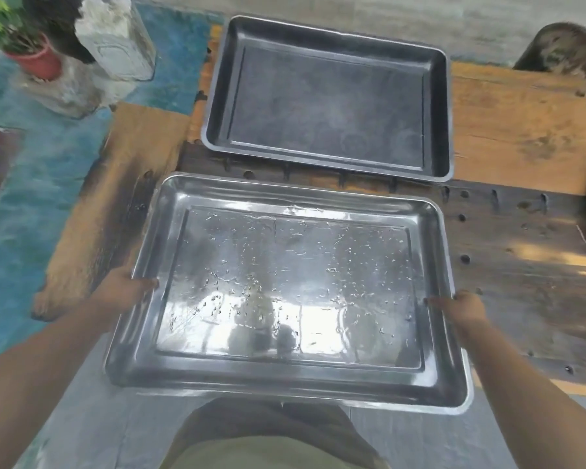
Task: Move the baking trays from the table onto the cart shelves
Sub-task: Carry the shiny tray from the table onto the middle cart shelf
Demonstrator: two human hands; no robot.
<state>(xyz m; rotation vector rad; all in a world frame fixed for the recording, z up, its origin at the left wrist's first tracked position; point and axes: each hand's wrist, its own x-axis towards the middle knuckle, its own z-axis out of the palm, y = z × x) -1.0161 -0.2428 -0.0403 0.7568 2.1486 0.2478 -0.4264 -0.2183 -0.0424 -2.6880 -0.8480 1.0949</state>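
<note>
Closest to the camera, the person's olive-clad torso (pixel 268 448) is showing at the bottom edge, with both bare forearms reaching forward. The left hand (pixel 126 289) is gripping the left rim of a shiny stainless-steel baking tray (pixel 285 379), its thumb lying over the rim onto the inner wall while the other fingers are hiding underneath. The right hand (pixel 460 308) is gripping the opposite rim in the same way, thumb on top and fingers out of sight below. The steel tray is sitting level between the two hands, its near edge hanging past the table edge over the person's body and its far part lying over the dark planks; whether it is resting on the wood or being held just above it cannot be told. Water droplets (pixel 285 265) are beading across its floor.

Just beyond it, apart from it by a narrow strip of wood, a dark non-stick baking tray (pixel 222 96) is lying flat on the wooden table (pixel 515 130), its far-left corner overhanging the table's edge.

Farther off to the left, on the floor, a pale stone block (pixel 115 38) is standing beside a potted plant (pixel 31 52) in a red pot.
</note>
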